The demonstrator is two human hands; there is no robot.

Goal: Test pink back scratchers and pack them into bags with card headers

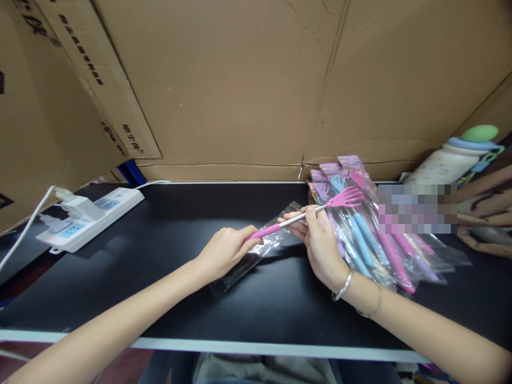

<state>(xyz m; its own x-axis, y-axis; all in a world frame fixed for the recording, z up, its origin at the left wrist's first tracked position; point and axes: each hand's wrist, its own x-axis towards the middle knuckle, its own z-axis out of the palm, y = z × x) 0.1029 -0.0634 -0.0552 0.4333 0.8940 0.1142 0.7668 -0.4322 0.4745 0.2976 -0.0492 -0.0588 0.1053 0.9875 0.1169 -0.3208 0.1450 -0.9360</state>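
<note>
A pink back scratcher (296,219) with a metal shaft and a hand-shaped head is held at a slant above the table. My left hand (224,249) is wrapped round its pink handle. My right hand (320,237), with bracelets at the wrist, pinches the shaft just below the pink head, its other fingers stretched beneath. Under the scratcher lies a clear plastic sleeve (242,270), flat on the table and partly hidden by my left hand. Right beside my right hand is a pile of bagged back scratchers (362,242) in pink, blue and purple.
The black table (168,309) has a pale front edge. A white power strip (94,218) with plugs and cables sits at the left. Cardboard walls (232,85) stand at the back and left. A white bottle (448,160) with a green-topped lid is at the back right.
</note>
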